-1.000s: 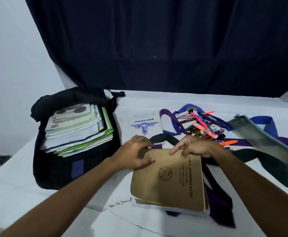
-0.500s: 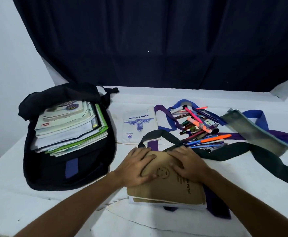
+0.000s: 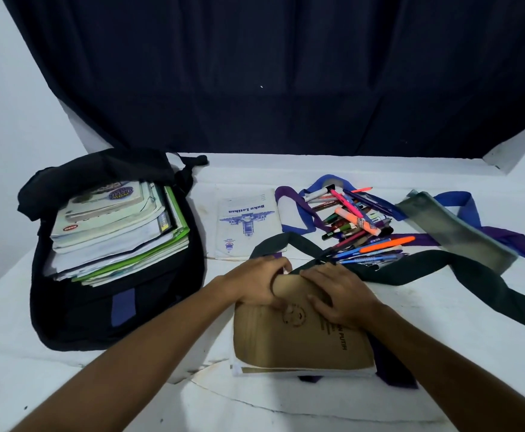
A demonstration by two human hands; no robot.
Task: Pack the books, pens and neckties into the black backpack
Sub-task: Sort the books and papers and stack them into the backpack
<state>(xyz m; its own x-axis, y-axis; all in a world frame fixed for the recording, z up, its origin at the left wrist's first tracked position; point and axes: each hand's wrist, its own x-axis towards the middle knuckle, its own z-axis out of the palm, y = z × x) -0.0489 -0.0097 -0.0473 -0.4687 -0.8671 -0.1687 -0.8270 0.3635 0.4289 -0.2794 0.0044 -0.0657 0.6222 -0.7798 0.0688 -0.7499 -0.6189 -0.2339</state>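
The black backpack (image 3: 77,316) lies open at the left with a stack of books (image 3: 114,232) inside. A brown-covered book (image 3: 298,341) lies on a small pile near the front middle. My left hand (image 3: 259,285) grips its far edge, fingers curled over the top. My right hand (image 3: 337,293) presses flat on the cover beside it. A white exercise book (image 3: 245,222) lies behind them. A heap of pens (image 3: 357,229) sits to the right among blue, purple and dark green neckties (image 3: 435,269).
A grey-green zip pouch (image 3: 454,229) rests at the right on the neckties. The table is covered with a white cloth (image 3: 317,406). A dark curtain (image 3: 270,73) hangs behind the table, white walls at either side.
Both hands drew back along the brown book's far edge. My left fingers now curl over that edge, and the book has shifted slightly toward me.
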